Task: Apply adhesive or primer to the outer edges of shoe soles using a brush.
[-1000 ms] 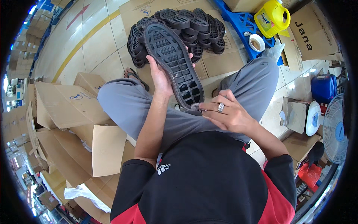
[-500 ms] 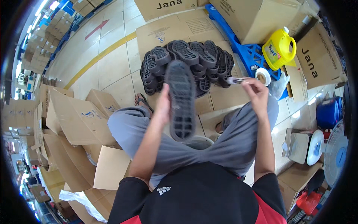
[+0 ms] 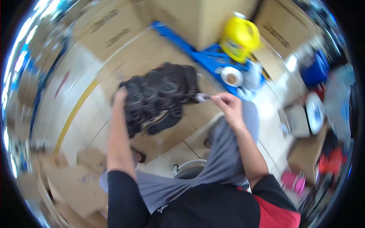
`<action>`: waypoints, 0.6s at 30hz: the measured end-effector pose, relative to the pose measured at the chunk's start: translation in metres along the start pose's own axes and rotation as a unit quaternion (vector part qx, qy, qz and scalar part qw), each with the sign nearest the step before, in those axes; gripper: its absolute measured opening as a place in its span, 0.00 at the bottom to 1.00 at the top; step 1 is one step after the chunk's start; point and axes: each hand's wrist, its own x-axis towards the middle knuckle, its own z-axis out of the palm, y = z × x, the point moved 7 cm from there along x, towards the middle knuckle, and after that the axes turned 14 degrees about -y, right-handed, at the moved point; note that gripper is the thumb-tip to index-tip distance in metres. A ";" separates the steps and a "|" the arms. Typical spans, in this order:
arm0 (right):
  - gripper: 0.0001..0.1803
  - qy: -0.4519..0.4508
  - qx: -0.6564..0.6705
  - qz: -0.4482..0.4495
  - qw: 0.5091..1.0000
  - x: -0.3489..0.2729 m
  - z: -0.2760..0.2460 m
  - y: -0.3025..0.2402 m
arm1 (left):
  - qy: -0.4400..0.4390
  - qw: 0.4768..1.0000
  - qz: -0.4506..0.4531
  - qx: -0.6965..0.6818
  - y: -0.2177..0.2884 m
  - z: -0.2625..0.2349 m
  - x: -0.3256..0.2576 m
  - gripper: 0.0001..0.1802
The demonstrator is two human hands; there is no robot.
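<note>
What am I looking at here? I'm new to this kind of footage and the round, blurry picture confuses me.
There is no machine: a person wears a wide fisheye camera on the head, looking down at their own two bare hands, so straight edges bend. The picture is motion-blurred. The left hand reaches to a pile of black shoe soles lying on flattened cardboard on the floor. The right hand pinches a small thin tool, too blurred to identify. Beyond lie a yellow jug and a tape roll on a blue pallet.
</note>
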 end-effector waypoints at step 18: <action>0.11 0.326 0.024 0.287 0.901 0.010 -0.195 0.283 | 0.103 0.933 0.021 0.344 0.110 0.032 -0.170 0.29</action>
